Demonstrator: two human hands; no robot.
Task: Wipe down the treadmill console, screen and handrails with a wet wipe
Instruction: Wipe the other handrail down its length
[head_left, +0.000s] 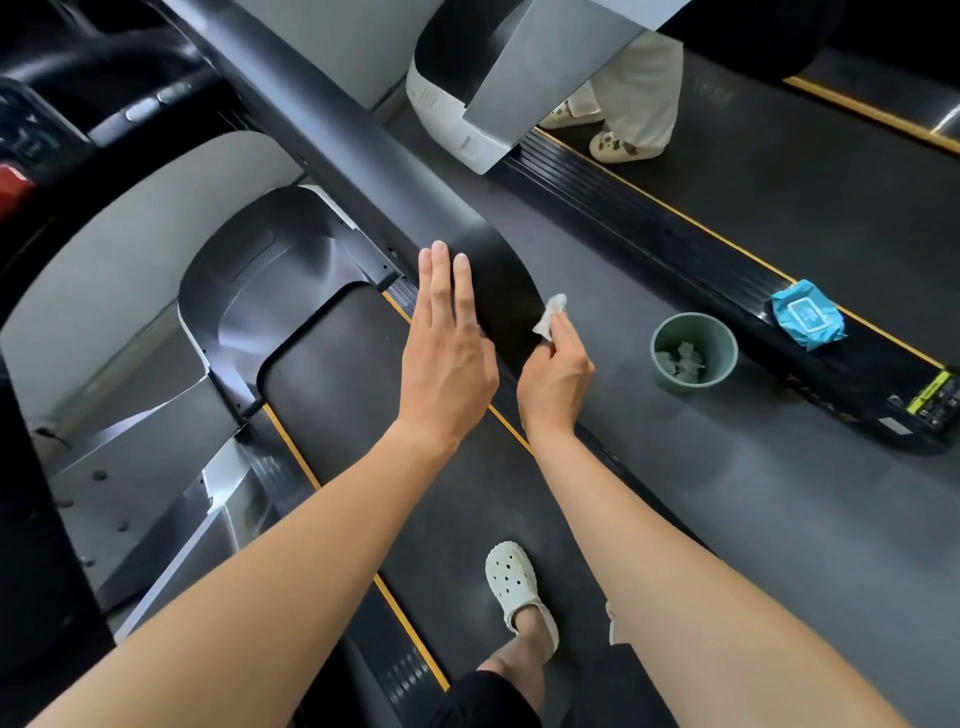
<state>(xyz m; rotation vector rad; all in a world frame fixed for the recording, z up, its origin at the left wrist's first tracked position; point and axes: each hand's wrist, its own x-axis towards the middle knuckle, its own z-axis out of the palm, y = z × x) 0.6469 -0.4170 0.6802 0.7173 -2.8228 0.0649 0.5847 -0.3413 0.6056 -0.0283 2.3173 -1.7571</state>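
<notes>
A round pale-green plastic waste bin (693, 351) with used wipes inside stands on the grey floor (727, 493) between two treadmills, just right of the hands. A flat blue pack of wet wipes (808, 314) lies on the black side rail (675, 244) of the neighbouring treadmill, where another person's legs in pale trousers and cream clogs (626, 143) stand on the belt. The crumpled white wet wipe (550, 317) sits against the lower, wider end of the broad matte black upright post (363, 156), whose long axis runs diagonally from the upper left of the view down to the centre. The right hand (556, 379) has its grip pinched on the wipe between thumb and fingertips; the wipe's bunched free end points up and away from the wrist. The left hand (447, 358) has its grip spread flat, fingers straight and together, held over the post's left edge and covering part of it; whether it touches I cannot tell. The dark console with a red button (13, 187) shows at the far left, well apart from both hands. Below, a white perforated clog (511, 582) rests on the dark treadmill belt (353, 374).
</notes>
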